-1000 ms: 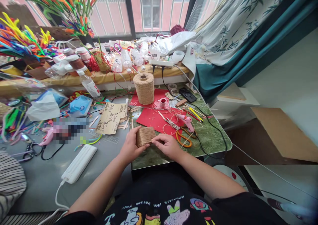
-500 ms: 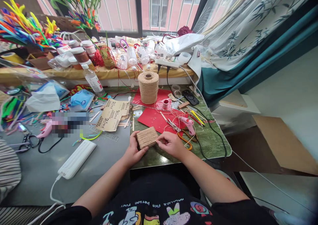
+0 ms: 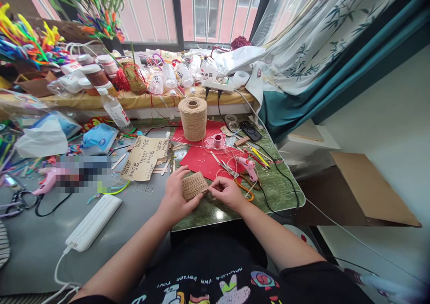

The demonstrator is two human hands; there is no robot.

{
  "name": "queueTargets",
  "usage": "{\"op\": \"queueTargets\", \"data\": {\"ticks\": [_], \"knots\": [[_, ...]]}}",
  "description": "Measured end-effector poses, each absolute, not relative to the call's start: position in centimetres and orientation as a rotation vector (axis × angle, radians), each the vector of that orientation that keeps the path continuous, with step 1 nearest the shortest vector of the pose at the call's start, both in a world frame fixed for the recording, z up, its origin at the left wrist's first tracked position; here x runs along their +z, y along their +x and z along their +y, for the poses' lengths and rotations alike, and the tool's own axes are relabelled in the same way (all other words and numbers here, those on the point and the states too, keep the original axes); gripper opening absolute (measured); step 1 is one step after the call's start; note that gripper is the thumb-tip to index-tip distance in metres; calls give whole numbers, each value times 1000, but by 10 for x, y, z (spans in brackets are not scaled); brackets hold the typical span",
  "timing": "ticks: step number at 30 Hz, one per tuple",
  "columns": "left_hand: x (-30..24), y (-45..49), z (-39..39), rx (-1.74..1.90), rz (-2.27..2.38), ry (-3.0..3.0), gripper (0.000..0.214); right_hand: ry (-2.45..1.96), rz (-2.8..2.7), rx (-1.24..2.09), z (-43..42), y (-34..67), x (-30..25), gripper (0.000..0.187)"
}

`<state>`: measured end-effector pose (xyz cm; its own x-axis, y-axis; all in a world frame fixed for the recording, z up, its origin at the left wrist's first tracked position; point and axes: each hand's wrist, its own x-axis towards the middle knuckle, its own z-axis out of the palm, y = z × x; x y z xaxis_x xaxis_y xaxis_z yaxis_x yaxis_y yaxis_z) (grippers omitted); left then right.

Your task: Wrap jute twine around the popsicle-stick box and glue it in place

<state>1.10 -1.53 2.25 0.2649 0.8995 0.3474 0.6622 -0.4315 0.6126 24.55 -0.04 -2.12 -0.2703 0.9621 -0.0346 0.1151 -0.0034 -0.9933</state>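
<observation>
Twine-wrapped block [image 3: 194, 185]: flat rectangle, coarse jute windings; I see it at the near table [image 3: 282, 192] edge.
Left hand [image 3: 173, 197]: curled around its left end, gripping.
Right hand [image 3: 228, 191]: fingertips pinched on its right edge.
Far: cylindrical jute spool [image 3: 192, 119].

A home craft corner set against a window [image 3: 215, 13] that looks onto a pink housing block, with a sheer printed curtain [image 3: 319, 35] and a teal drape [image 3: 336, 71] beside it. The counter [image 3: 282, 190] is crowded with handicraft supplies: bundles of bright pipe cleaners [image 3: 27, 40], a twine spool [image 3: 192, 118], red paper [image 3: 201, 158], a pink glue gun [image 3: 247, 166], orange scissors [image 3: 244, 188] and a twine-wound block [image 3: 194, 185]. Small bottles [image 3: 168, 78] line the sill [image 3: 141, 100], and a power strip [image 3: 93, 222] and phone [image 3: 250, 130] lie among the scraps.
</observation>
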Motion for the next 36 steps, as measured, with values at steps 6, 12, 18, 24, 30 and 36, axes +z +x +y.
{"op": "queueTargets", "data": {"ticks": [6, 12, 18, 24, 30, 36], "knots": [[34, 42, 6, 368, 1538, 2509, 95, -1092, -1504, 1458, 3, 253, -20, 32], [32, 44, 7, 250, 1588, 2562, 79, -1057, -1420, 1572, 5, 260, -21, 34], [33, 46, 8, 253, 1611, 2556, 76, -1076, -1378, 1634, 8, 255, -26, 38], [30, 34, 9, 455, 1493, 2495, 72, -1012, -1329, 1642, 5, 251, -36, 42], [-4, 20, -5, 973, 1312, 1999, 77, -1016, -1420, 1567, 2, 265, -11, 36], [-49, 15, -22, 1169, 1112, 1659, 72, -1064, -1591, 1432, 5, 276, 2, 31]]}}
